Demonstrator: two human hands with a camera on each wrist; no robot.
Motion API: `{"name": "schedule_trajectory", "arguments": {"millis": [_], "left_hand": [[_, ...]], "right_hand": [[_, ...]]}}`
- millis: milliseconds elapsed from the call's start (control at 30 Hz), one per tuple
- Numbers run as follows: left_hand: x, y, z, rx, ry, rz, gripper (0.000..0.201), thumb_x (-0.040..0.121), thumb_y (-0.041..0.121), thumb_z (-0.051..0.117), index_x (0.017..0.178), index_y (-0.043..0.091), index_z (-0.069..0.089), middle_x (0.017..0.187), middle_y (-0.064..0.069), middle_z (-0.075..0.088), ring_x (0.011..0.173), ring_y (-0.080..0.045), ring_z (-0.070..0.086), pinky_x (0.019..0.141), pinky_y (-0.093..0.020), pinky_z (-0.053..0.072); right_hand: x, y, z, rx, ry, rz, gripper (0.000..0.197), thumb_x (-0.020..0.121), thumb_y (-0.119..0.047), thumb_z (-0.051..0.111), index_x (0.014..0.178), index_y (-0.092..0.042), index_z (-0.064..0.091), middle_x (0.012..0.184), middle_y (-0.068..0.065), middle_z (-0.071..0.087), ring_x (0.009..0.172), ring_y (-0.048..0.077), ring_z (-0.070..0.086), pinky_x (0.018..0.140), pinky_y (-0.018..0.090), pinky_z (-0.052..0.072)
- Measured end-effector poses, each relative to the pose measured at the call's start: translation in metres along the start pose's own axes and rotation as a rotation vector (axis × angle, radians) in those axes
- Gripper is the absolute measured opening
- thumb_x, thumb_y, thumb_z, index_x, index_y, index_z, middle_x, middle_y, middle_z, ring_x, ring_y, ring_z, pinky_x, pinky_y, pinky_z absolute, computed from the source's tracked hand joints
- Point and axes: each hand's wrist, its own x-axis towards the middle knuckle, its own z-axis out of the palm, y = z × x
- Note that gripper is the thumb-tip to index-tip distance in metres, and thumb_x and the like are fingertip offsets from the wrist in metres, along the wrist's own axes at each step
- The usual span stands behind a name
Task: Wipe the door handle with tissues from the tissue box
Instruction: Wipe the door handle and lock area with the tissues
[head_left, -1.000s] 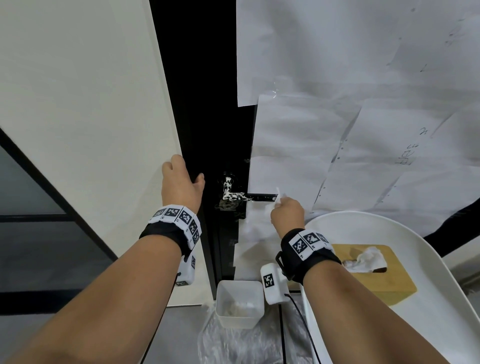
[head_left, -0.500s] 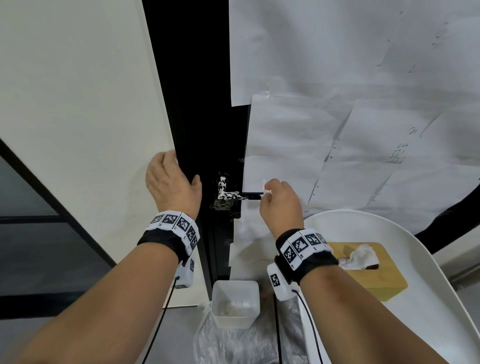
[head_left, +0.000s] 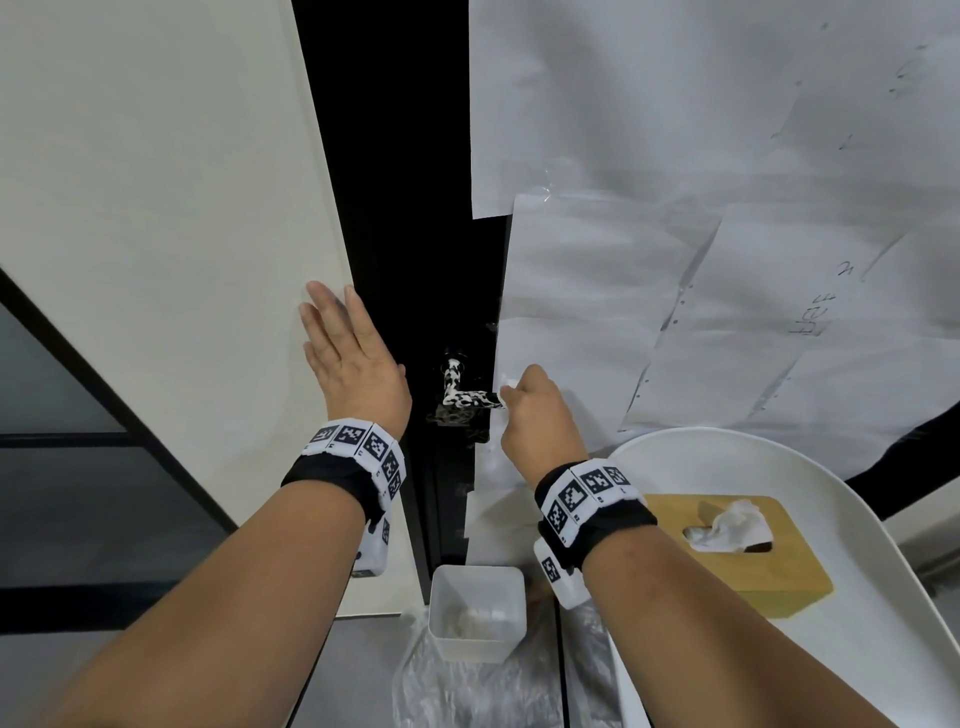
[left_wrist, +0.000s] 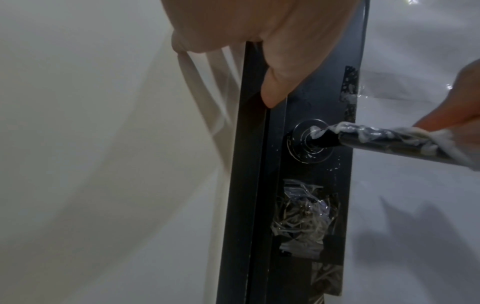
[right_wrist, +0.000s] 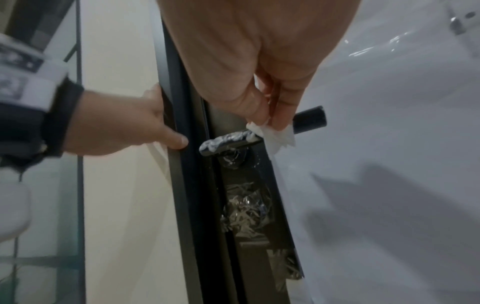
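1. Overhead, we see the door handle (head_left: 467, 399) running level from its rose rightward; our right hand (head_left: 535, 415) pinches a tissue (head_left: 506, 383) on its outer part, so white smears lie leftward, toward the rose.
2. From the left wrist, our left hand (left_wrist: 259, 30) lies flat and released against the wall and the door frame (left_wrist: 249, 164), near yet apart from the handle.
3. From the right wrist, the handle's tip is bare; open room lies below it.

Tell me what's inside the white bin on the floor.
The white bin holds crumpled whitish wads, probably used tissues, lying at its bottom. What lies under them is covered. The bin stands on clear plastic sheeting.
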Motion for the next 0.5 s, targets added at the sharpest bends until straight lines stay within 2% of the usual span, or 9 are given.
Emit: {"name": "schedule_trajectory", "arguments": {"millis": [67, 133, 233, 300, 400, 467, 500], "left_hand": [[0.001, 0.000, 0.002, -0.001, -0.007, 0.013, 0.106, 0.079, 0.018, 0.071, 0.148, 0.000, -0.007, 0.153, -0.033, -0.008, 0.142, -0.049, -0.006, 0.116, -0.055, 0.018], [0.001, -0.001, 0.003, -0.008, -0.007, 0.015, 0.107, 0.077, 0.014, 0.071, 0.148, -0.001, -0.008, 0.153, -0.034, -0.008, 0.142, -0.050, -0.007, 0.116, -0.055, 0.016], [0.002, -0.001, 0.006, -0.008, 0.013, 0.010, 0.108, 0.075, 0.007, 0.069, 0.147, 0.000, -0.012, 0.153, -0.034, -0.009, 0.142, -0.050, -0.007, 0.116, -0.056, 0.015], [0.002, 0.000, 0.005, -0.008, 0.010, 0.016, 0.109, 0.076, 0.009, 0.069, 0.147, 0.000, -0.012, 0.153, -0.034, -0.009, 0.142, -0.050, -0.008, 0.116, -0.055, 0.014], [0.001, -0.001, 0.003, -0.003, 0.010, 0.029, 0.109, 0.077, 0.015, 0.071, 0.147, 0.000, -0.010, 0.153, -0.034, -0.009, 0.142, -0.049, -0.008, 0.117, -0.053, 0.009], [0.001, -0.002, 0.003, -0.005, 0.012, 0.033, 0.109, 0.077, 0.017, 0.072, 0.147, 0.001, -0.010, 0.153, -0.034, -0.010, 0.142, -0.049, -0.008, 0.116, -0.051, 0.006], [0.001, -0.002, 0.003, -0.010, 0.014, 0.036, 0.110, 0.077, 0.017, 0.073, 0.148, 0.002, -0.010, 0.153, -0.033, -0.009, 0.142, -0.049, -0.008, 0.116, -0.051, 0.007]], "right_hand": [[0.001, 0.004, -0.003, 0.005, 0.020, 0.020, 0.033, 0.074, 0.014, 0.044, 0.099, 0.003, 0.064, 0.097, 0.015, 0.045, 0.086, 0.030, 0.048, 0.064, 0.033, 0.043], [0.002, 0.007, -0.003, -0.024, 0.056, 0.053, 0.031, 0.073, 0.015, 0.044, 0.094, 0.003, 0.063, 0.095, 0.014, 0.045, 0.086, 0.030, 0.046, 0.062, 0.033, 0.041], [0.003, 0.002, 0.000, -0.047, 0.031, 0.044, 0.028, 0.069, 0.016, 0.041, 0.085, 0.003, 0.059, 0.095, 0.014, 0.044, 0.088, 0.030, 0.044, 0.063, 0.034, 0.038], [0.002, -0.006, 0.002, -0.036, 0.001, -0.017, 0.031, 0.068, 0.017, 0.041, 0.089, 0.003, 0.060, 0.096, 0.014, 0.044, 0.089, 0.030, 0.044, 0.064, 0.034, 0.039], [0.001, -0.009, 0.003, -0.037, -0.025, -0.107, 0.039, 0.072, 0.016, 0.044, 0.105, 0.001, 0.060, 0.100, 0.012, 0.044, 0.091, 0.027, 0.044, 0.067, 0.031, 0.039], [0.002, -0.006, 0.001, -0.015, -0.029, -0.093, 0.041, 0.075, 0.015, 0.045, 0.110, 0.001, 0.061, 0.100, 0.012, 0.045, 0.092, 0.028, 0.046, 0.071, 0.035, 0.047], [0.002, -0.003, -0.001, -0.003, -0.007, -0.064, 0.038, 0.076, 0.015, 0.046, 0.107, 0.003, 0.063, 0.099, 0.013, 0.046, 0.091, 0.029, 0.047, 0.070, 0.037, 0.048]]}}
